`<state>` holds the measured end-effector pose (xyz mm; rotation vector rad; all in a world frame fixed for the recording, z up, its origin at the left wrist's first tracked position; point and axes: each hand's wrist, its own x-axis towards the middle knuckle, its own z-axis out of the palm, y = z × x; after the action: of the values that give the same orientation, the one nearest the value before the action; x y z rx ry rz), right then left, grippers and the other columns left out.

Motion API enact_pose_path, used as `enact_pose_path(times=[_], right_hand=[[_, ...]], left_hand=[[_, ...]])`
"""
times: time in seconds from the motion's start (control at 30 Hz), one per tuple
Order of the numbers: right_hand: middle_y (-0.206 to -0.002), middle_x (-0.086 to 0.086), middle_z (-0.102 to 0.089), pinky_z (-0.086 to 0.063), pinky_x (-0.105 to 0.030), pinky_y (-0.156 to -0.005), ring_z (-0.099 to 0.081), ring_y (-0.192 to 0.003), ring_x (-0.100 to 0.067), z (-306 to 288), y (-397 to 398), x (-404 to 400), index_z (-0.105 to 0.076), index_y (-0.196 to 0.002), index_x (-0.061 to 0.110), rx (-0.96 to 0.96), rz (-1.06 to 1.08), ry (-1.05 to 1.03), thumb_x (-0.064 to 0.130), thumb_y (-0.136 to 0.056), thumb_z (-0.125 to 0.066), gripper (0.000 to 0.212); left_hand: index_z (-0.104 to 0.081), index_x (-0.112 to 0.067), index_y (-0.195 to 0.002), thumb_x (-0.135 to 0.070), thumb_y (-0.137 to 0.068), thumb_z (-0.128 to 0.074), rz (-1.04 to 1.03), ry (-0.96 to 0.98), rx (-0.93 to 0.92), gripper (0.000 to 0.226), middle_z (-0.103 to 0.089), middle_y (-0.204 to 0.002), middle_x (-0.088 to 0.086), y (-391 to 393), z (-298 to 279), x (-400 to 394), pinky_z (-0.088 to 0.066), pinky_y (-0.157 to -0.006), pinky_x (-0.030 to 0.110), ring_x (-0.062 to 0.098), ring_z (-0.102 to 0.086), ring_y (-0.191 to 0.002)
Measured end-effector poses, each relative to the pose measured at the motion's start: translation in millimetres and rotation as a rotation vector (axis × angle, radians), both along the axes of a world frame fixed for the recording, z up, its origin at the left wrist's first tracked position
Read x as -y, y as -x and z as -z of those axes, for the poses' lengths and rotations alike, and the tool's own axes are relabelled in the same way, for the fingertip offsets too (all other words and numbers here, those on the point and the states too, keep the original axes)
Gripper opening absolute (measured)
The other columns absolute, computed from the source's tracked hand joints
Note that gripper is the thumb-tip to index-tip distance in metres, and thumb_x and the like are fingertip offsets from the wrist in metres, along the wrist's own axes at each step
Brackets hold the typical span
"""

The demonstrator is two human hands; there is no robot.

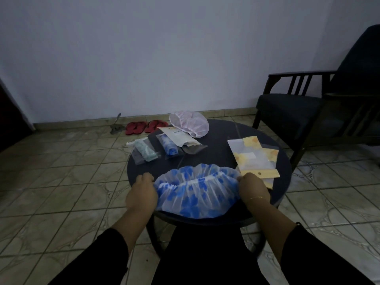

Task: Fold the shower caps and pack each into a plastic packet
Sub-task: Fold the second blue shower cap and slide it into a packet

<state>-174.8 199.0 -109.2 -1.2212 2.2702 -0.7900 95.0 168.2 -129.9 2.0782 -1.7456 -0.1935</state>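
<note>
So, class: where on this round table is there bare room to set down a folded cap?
Bare: the middle of the round table, between the blue-flowered cap, the packed blue cap and the yellow packets. Crowded: far left, right edge.

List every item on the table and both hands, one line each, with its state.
Blue shower cap: unfolded, stretched between both hands over the near table edge.
Pink shower cap: unfolded, loose at the far edge.
Blue packet: holds a folded cap.
Green packet: holds a folded cap.
Yellow packets: flat, seemingly empty.
Left hand: grips the blue cap's rim.
Right hand: grips the opposite rim.
</note>
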Motion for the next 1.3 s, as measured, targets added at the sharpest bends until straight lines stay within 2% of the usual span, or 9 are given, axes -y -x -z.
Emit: enact_pose_path(times=[0.13,0.3,0.47,0.63,0.73,0.87,1.0,1.17,1.3], right_hand=[[-0.114,-0.017,-0.061,-0.043,-0.033,-0.080,-0.057,-0.101,-0.030,0.5,-0.6,13.1,-0.055,-0.119,0.002,0.363,0.022,0.121,0.055,-0.093,-0.041,0.061],[-0.132,-0.008,-0.046,-0.042,-0.043,-0.101,-0.047,-0.121,-0.029,-4.4,-12.8,12.3,-0.033,-0.139,0.005,0.866,0.054,0.259,0.060,-0.073,-0.069,0.093],[-0.121,-0.009,-0.054,-0.052,-0.036,-0.083,-0.057,-0.107,-0.027,-3.7,-15.3,15.4,-0.044,-0.130,0.008,0.771,-0.066,0.146,0.009,-0.073,-0.078,0.066],[-0.107,-0.008,-0.055,-0.051,-0.039,-0.089,-0.054,-0.103,-0.026,-9.8,-15.6,18.6,-0.039,-0.137,0.006,0.715,-0.126,0.229,-0.018,-0.079,-0.059,0.066],[-0.100,-0.004,-0.057,-0.053,-0.029,-0.077,-0.058,-0.094,-0.019,-17.6,-15.5,20.7,-0.038,-0.138,0.007,0.719,-0.210,0.225,-0.016,-0.083,-0.055,0.062],[-0.097,0.001,-0.060,-0.051,-0.016,-0.065,-0.058,-0.086,-0.010,-30.6,-19.7,22.4,-0.045,-0.132,0.010,0.666,-0.353,0.186,-0.010,-0.089,-0.050,0.048],[-0.116,-0.008,-0.062,-0.047,-0.022,-0.078,-0.057,-0.099,-0.014,-25.7,-21.2,25.3,-0.047,-0.132,0.008,0.582,-0.352,0.181,0.002,-0.089,-0.058,0.045],[-0.088,-0.031,-0.058,-0.042,-0.028,-0.066,-0.052,-0.072,-0.020,-12.2,-16.2,17.8,-0.060,-0.082,0.005,0.454,-0.331,0.053,0.054,-0.075,-0.070,0.051],[-0.078,-0.008,-0.060,-0.046,-0.024,-0.061,-0.059,-0.071,-0.015,-15.1,-21.2,12.5,-0.059,-0.077,0.011,0.368,-0.422,-0.121,0.040,-0.071,-0.079,0.036]], left_hand=[[-0.042,-0.032,-0.135,-0.015,-0.089,-0.055,0.409,0.053,0.242,0.051,-0.025,-0.151,-0.001,3.0,-2.7,-0.2,-0.030,-0.102,0.039,0.025,-0.032,-0.132],[-0.048,-0.038,-0.131,-0.030,-0.094,-0.042,0.558,-0.233,0.234,0.039,-0.036,-0.141,-0.006,23.4,-26.5,1.2,-0.045,-0.090,0.033,0.017,-0.049,-0.117],[-0.065,-0.018,-0.097,-0.037,-0.095,-0.040,0.515,-0.387,-0.050,0.032,-0.065,-0.105,0.004,32.1,-43.3,-0.5,-0.048,-0.080,0.036,0.022,-0.060,-0.091],[-0.063,-0.010,-0.080,-0.045,-0.097,-0.038,0.258,-0.028,-0.060,0.046,-0.065,-0.075,0.008,41.7,-56.4,-0.6,-0.047,-0.063,0.038,0.026,-0.060,-0.071],[-0.060,-0.017,-0.094,-0.047,-0.096,-0.044,0.196,0.076,-0.365,0.033,-0.064,-0.091,0.001,47.9,-60.4,15.5,-0.045,-0.070,0.035,0.020,-0.060,-0.083],[-0.047,-0.022,-0.134,-0.050,-0.093,-0.050,0.309,-0.161,-0.739,0.050,-0.049,-0.125,-0.008,55.8,-63.8,28.3,-0.038,-0.094,0.029,0.015,-0.050,-0.115],[-0.058,-0.012,-0.085,-0.050,-0.093,-0.050,0.299,-0.198,-0.566,0.040,-0.057,-0.087,0.009,55.1,-48.9,34.0,-0.039,-0.069,0.031,0.019,-0.054,-0.076],[-0.057,-0.011,-0.078,-0.038,-0.097,-0.045,0.078,-0.130,-0.618,0.035,-0.053,-0.075,0.005,47.2,-33.9,31.6,-0.035,-0.058,0.031,0.018,-0.049,-0.067],[-0.060,-0.013,-0.086,-0.035,-0.096,-0.049,0.017,-0.077,-0.662,0.027,-0.059,-0.081,0.004,43.6,-22.2,32.0,-0.038,-0.059,0.030,0.014,-0.051,-0.066]])
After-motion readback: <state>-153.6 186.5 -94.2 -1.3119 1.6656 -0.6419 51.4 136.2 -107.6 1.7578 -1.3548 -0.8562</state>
